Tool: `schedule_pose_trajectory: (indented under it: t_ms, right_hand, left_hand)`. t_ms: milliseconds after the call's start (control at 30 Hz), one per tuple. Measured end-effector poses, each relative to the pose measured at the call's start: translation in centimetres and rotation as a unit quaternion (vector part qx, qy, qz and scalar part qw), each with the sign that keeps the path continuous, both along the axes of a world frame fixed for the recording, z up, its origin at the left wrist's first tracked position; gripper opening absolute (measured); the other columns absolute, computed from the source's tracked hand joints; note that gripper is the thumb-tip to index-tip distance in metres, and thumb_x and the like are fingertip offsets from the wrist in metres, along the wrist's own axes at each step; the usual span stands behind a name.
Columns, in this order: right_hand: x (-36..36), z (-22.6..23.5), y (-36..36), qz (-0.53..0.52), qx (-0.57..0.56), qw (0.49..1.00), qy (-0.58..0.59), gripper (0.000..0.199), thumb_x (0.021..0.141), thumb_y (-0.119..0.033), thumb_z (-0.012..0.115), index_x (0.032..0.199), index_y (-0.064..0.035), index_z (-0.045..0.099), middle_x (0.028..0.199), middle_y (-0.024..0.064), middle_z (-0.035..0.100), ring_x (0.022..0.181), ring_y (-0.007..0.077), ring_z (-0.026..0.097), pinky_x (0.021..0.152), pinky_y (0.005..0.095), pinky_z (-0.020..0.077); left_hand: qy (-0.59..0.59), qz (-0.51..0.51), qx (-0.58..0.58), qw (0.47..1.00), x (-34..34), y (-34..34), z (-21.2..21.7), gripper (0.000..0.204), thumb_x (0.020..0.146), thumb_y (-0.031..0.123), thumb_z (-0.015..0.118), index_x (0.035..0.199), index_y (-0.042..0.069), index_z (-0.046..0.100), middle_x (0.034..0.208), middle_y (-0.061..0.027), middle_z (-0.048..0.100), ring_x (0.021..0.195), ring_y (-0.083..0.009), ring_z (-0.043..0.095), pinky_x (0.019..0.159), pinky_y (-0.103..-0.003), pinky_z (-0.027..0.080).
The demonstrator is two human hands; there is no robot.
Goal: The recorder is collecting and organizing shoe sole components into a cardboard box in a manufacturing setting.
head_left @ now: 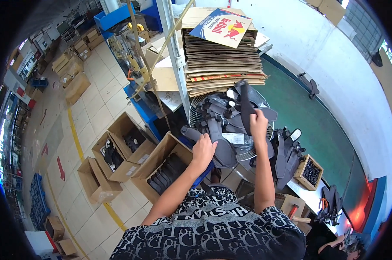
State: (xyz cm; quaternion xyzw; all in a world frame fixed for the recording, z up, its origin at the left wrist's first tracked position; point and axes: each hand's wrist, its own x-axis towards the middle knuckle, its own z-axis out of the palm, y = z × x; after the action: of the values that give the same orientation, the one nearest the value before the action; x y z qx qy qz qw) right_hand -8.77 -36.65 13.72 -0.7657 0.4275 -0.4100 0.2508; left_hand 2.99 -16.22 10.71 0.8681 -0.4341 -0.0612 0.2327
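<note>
In front of me a round wire basket (196, 116) holds a heap of dark grey, paddle-shaped parts, some in clear plastic. My left hand (204, 150) is closed at the basket's near left side, its fingers wrapped on a dark grey paddle-shaped part (224, 152) with a broad rounded end. Higher up on the right, my right hand (259, 124) grips a long, dark curved part (246, 102), tilted upward over the heap. A white label (234, 138) shows on a bagged piece between the hands. What kind of product these parts are I cannot tell.
Behind the basket rises a stack of flattened cardboard (224, 65). At left, an open carton (137, 173) contains dark curved pieces, with smaller cartons (92, 177) beyond. To the right are a wooden box of small black parts (308, 173), a hammer (295, 212) and another person (341, 249).
</note>
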Motion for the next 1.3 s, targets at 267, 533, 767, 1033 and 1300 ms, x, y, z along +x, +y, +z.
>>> schedule_pose_trajectory:
  t_ms: [267, 533, 767, 1033, 1300]
  right_hand:
    - [-3.6, 2.4, 2.3, 0.181, 0.452, 0.816, -0.313, 0.024, 0.092, -0.012, 0.061, 0.112, 0.0011, 0.063, 0.098, 0.0031, 0.068, 0.085, 0.0094, 0.063, 0.078, 0.0231, 0.0499]
    - [-2.4, -2.8, 7.0, 0.263, 0.294, 0.914, -0.092, 0.027, 0.097, -0.017, 0.056, 0.119, -0.0016, 0.058, 0.104, 0.0093, 0.067, 0.094, 0.0180, 0.063, 0.082, 0.0310, 0.0490]
    - [-1.8, -3.8, 8.8, 0.204, 0.070, 0.969, 0.117, 0.027, 0.091, -0.017, 0.062, 0.112, -0.0013, 0.064, 0.105, 0.0228, 0.061, 0.093, 0.0399, 0.061, 0.082, 0.0449, 0.0488]
    - [-5.1, -4.9, -10.0, 0.012, -0.239, 0.943, 0.233, 0.041, 0.081, -0.020, 0.071, 0.115, -0.0045, 0.055, 0.109, 0.0138, 0.059, 0.106, 0.0339, 0.054, 0.088, 0.0461, 0.0438]
    - [-5.8, -0.8, -17.0, 0.193, -0.109, 0.886, 0.408, 0.031, 0.074, -0.025, 0.076, 0.091, -0.0077, 0.057, 0.086, 0.0135, 0.067, 0.088, 0.0362, 0.063, 0.074, 0.0473, 0.0483]
  left_hand:
    - [0.061, 0.040, -0.041, 0.996, 0.4, -1.8, -1.6, 0.049, 0.080, 0.037, 0.075, 0.098, -0.005, 0.055, 0.098, -0.0225, 0.063, 0.085, -0.0370, 0.067, 0.072, -0.040, 0.056]
    - [0.352, 0.013, -0.160, 0.922, 2.4, -1.6, -3.1, 0.028, 0.086, 0.015, 0.069, 0.107, -0.002, 0.064, 0.080, -0.0142, 0.068, 0.058, -0.0202, 0.064, 0.055, -0.034, 0.051]
    - [0.361, 0.066, -0.248, 0.896, 3.7, 0.8, -7.8, 0.026, 0.086, 0.016, 0.071, 0.101, -0.003, 0.060, 0.082, -0.0082, 0.064, 0.062, -0.0147, 0.061, 0.055, -0.028, 0.051]
    - [0.463, 0.106, -0.250, 0.844, 3.5, 0.7, -5.9, 0.022, 0.089, 0.019, 0.068, 0.097, 0.001, 0.059, 0.080, -0.0038, 0.061, 0.061, -0.0100, 0.057, 0.053, -0.024, 0.045]
    - [0.434, 0.073, -0.216, 0.872, 3.4, 1.3, -5.4, 0.022, 0.092, 0.020, 0.063, 0.103, 0.001, 0.062, 0.086, -0.0048, 0.064, 0.063, -0.0096, 0.057, 0.057, -0.023, 0.045]
